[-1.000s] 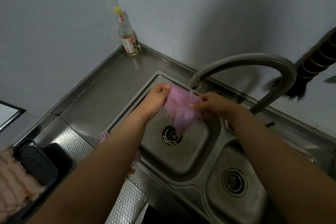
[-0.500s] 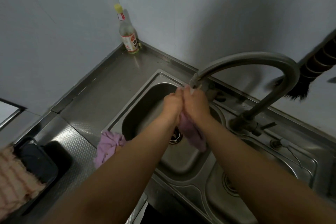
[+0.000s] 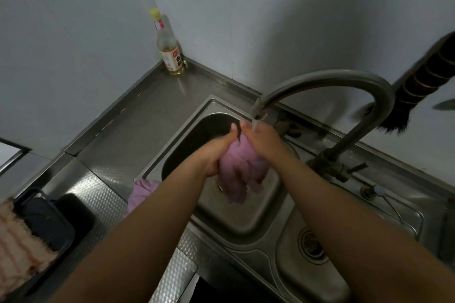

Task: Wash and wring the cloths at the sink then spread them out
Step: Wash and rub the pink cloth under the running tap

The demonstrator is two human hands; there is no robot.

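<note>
Purple, sodden cloth (image 3: 240, 174) hangs bunched between the two hands over the left steel sink basin (image 3: 246, 219), its loose end drooping toward the drain. The left hand (image 3: 216, 152) and the right hand (image 3: 264, 144) are pressed together, fingers curled round the cloth, right under the thin stream from the curved grey metal faucet (image 3: 327, 81). A second ago the cloth was held stretched apart; now it is gathered and lower in the grip, which suggests rubbing or the start of wringing. A second crumpled purple cloth (image 3: 141, 192) waits on the basin's near-left rim beside the embossed steel counter (image 3: 103, 194).
</note>
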